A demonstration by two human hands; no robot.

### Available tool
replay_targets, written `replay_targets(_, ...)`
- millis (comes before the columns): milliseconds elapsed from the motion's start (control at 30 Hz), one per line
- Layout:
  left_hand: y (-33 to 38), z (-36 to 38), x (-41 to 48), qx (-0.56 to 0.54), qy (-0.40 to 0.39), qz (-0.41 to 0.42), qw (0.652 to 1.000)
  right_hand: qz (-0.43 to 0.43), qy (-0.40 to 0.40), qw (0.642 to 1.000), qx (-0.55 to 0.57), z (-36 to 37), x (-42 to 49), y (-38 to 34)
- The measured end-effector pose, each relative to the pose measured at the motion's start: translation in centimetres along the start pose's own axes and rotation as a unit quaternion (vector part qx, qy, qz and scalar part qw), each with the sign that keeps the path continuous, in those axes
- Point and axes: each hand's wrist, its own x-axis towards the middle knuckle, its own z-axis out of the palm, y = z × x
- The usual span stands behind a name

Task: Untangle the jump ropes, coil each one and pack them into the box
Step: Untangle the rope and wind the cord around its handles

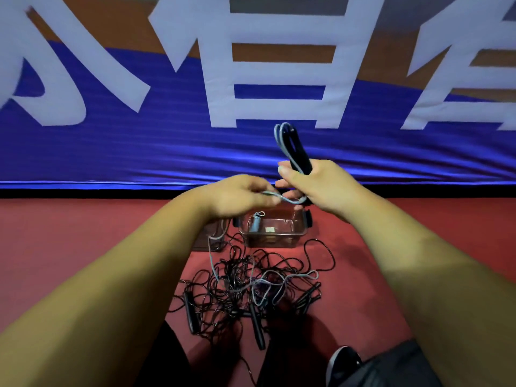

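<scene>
The left hand (240,195) pinches the cord of one pale blue jump rope (280,143); the right hand (317,182) grips its loops and black handles. On the red floor (83,247), one tangled heap of black cords (237,286) lies before one clear plastic box (275,233) at the floor's far edge, below a blue white-lettered banner (139,152).

Hands: two, left hand (243,195) and right hand (321,182).
Box (275,238): one, clear plastic.
Grey-blue ropes: two; the held rope (280,136) was one, the coiled rope (255,223) in the box the other.
Black handles on the floor (83,247): two told apart, left handle (191,314) and middle handle (257,329); others were unclear.
Black ropes in the heap (237,280): count could not be told.
Shoe (342,361): one.
</scene>
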Motion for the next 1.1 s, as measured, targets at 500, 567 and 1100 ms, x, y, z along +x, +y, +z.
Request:
replay_targets(500,2.6,0.6,0.2,-0.325,0.210,0.006,0.922,-0.023,-0.091,0.985,-0.142,2.5,0.0,-0.9)
replay_targets(567,2.4,0.6,0.5,-0.296,0.238,0.007,0.925,-0.021,-0.096,0.990,-0.099,2.8,0.0,-0.8)
replay_targets(1100,2.2,-1.5,-0.8,-0.223,0.240,-0.015,0.945,0.049,-0.143,0.984,0.093,3.4,-0.2,-0.8)
